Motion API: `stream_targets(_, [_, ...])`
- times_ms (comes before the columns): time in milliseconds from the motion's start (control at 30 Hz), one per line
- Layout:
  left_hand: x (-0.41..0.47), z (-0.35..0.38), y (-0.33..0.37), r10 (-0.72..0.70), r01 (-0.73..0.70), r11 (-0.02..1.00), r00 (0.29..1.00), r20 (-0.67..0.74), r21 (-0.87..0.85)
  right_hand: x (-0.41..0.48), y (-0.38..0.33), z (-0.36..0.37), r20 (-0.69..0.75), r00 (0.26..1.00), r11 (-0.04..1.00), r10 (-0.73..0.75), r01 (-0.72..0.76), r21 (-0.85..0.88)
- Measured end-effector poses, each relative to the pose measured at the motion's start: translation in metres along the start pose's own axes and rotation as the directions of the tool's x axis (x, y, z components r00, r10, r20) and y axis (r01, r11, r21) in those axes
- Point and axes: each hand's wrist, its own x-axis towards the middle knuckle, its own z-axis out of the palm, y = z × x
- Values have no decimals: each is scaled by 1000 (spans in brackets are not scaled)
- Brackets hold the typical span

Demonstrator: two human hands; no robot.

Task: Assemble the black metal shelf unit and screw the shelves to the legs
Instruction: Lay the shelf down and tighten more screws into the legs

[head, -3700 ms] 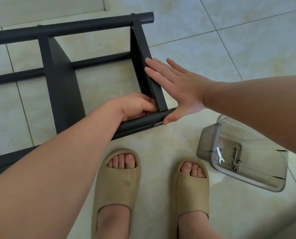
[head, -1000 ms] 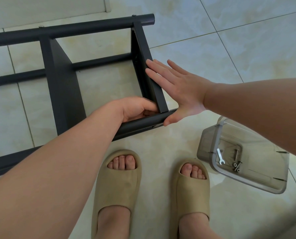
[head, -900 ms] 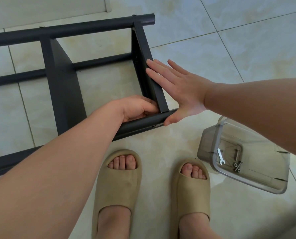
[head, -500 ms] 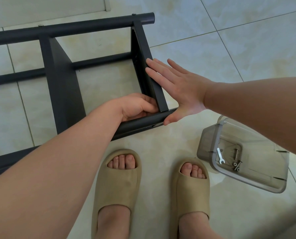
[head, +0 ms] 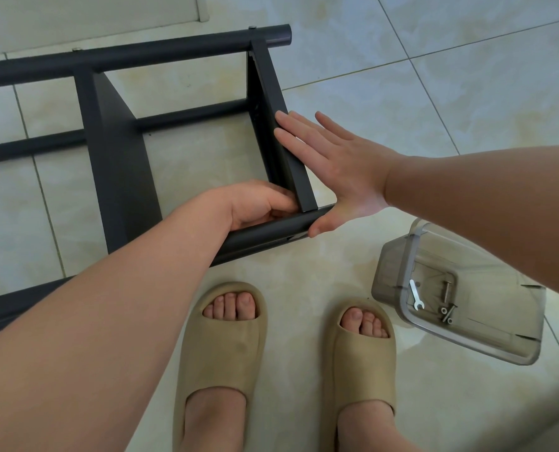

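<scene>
Left grip curled at shelf, tiled floor

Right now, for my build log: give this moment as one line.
left hand: fingers curled where end shelf meets front leg, contents hidden | right hand: flat on shelf's outer face | spanner, bolts: in clear tub

change | left hand grip shifted slightly at shelf corner
</scene>
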Motion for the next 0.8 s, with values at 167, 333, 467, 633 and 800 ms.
stream_targets(167, [0, -1, 0, 29, -30, 999, 999, -20, -31, 0, 0, -1, 0, 1000, 1000, 3, -3, -4])
stream_targets(333, [1, -1, -1, 34, -35, 998, 999, -11, -55, 0, -1, -1, -1, 1000, 1000, 2, -2, -5])
stream_targets(467, [1, -1, -1, 46, -45, 996, 999, 9, -71, -1, -1, -1, -4, 1000, 1000, 2, -2, 1])
stream_targets(633, [0, -2, 0, 58, -58, 995, 998, 6, -76, 0, -1, -1, -4, 1000, 1000, 1, -1, -1])
stream_targets(800, [4, -2, 0, 35, -39, 992, 999, -31, -120, 0, 0, 0, -7, 1000, 1000, 0, 0, -1])
